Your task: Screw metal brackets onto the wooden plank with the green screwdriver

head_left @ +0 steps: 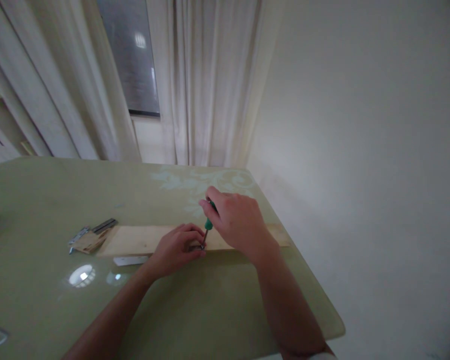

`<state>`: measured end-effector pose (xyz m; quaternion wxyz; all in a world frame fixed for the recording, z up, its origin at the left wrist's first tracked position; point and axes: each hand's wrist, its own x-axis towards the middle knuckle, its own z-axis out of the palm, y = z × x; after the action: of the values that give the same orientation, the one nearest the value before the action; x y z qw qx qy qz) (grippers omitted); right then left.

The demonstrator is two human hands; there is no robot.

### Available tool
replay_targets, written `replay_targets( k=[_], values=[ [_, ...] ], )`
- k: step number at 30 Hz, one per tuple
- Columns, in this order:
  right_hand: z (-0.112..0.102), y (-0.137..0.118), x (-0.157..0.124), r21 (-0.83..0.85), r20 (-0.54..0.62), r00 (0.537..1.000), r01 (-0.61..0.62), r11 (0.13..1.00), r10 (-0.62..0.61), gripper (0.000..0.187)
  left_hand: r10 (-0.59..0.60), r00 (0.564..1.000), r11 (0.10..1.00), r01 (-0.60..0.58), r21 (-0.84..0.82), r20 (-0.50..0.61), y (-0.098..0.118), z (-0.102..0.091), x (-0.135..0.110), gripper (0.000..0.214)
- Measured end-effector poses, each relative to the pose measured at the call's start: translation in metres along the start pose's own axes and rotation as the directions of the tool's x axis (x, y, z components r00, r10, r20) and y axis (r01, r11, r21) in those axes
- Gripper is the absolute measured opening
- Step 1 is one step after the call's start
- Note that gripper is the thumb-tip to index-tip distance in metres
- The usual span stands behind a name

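A long pale wooden board (138,239) lies flat on the green table (52,200). My right hand (238,220) is closed around a green-handled screwdriver (209,222), held nearly upright with its tip down on the board's near edge. My left hand (178,248) rests on the board beside the tip, fingers curled and pinched at a small metal piece (198,247) under the tip. What that piece is I cannot make out.
Metal brackets (93,229) and a small wooden scrap (88,242) lie at the board's left end. A white strip (130,260) sits in front of the board. The table's right edge (315,290) drops off near my right arm. Curtains (206,80) and a window hang behind.
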<state>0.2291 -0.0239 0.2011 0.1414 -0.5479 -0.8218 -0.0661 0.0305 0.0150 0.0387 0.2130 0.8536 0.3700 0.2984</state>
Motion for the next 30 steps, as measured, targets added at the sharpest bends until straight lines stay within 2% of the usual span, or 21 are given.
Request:
replay_targets(
  k=[2,4,6,9,11,13,15,17,20,22,24,26,28,30],
  values=[
    [0.000,-0.001,-0.001,0.093,-0.038,0.992,0.127,0.987,-0.124,0.027,0.000,1.000,1.000,0.000,0.001,-0.009,-0.001,0.001,-0.001,0.010],
    [0.001,-0.003,-0.002,0.135,-0.074,0.982,0.181,0.974,-0.172,0.029,0.006,1.000,1.000,-0.006,0.002,-0.021,-0.003,0.001,-0.001,0.012],
    [0.003,-0.006,0.000,0.089,-0.069,0.993,0.107,0.990,-0.101,0.031,0.006,1.000,1.000,-0.006,0.013,-0.023,-0.002,0.000,-0.001,0.013],
    [0.004,-0.008,0.004,-0.025,-0.037,0.997,-0.063,0.998,0.062,0.047,-0.009,1.000,0.999,0.008,0.052,0.014,0.001,-0.001,-0.001,0.013],
    [0.003,-0.008,0.004,-0.008,-0.029,0.999,-0.034,0.999,0.034,0.038,-0.020,0.999,0.996,0.016,0.087,0.040,0.003,-0.001,-0.001,0.014],
    [0.001,-0.008,0.001,0.084,-0.043,0.994,0.102,0.991,-0.099,0.026,-0.027,0.999,0.992,0.023,0.125,0.026,0.003,0.001,-0.001,0.015],
    [0.000,-0.009,-0.002,0.141,-0.063,0.982,0.185,0.973,-0.178,0.029,-0.023,1.000,0.987,0.023,0.156,-0.002,0.002,0.003,-0.002,0.015],
    [0.000,-0.011,-0.003,0.097,-0.060,0.990,0.129,0.987,-0.124,0.029,-0.012,1.000,0.984,0.014,0.175,-0.011,0.003,0.003,-0.003,0.015],
    [0.001,-0.011,0.000,-0.021,-0.046,0.999,-0.028,0.999,0.027,0.043,-0.005,1.000,0.984,0.003,0.179,0.013,0.005,0.003,-0.002,0.016],
    [0.001,-0.010,0.001,-0.005,-0.042,0.999,0.001,1.000,-0.002,0.037,-0.006,1.000,0.983,0.003,0.183,0.016,0.004,0.003,-0.002,0.016],
    [0.001,-0.009,-0.001,0.073,-0.051,0.992,0.121,0.990,-0.117,0.023,-0.006,1.000,0.980,0.008,0.197,-0.009,0.002,0.005,-0.003,0.014],
    [0.001,-0.009,-0.003,0.137,-0.069,0.978,0.204,0.969,-0.196,0.021,-0.001,0.999,0.978,0.009,0.211,-0.037,0.000,0.007,-0.003,0.015],
    [0.001,-0.010,-0.004,0.129,-0.069,0.984,0.172,0.977,-0.164,0.025,0.009,0.999,0.979,-0.001,0.206,-0.038,0.001,0.006,-0.003,0.017],
    [0.001,-0.011,-0.003,0.065,-0.058,0.997,0.058,0.996,-0.054,0.035,0.020,1.000,0.985,-0.018,0.172,-0.010,0.003,0.004,-0.003,0.017]
  ],
)
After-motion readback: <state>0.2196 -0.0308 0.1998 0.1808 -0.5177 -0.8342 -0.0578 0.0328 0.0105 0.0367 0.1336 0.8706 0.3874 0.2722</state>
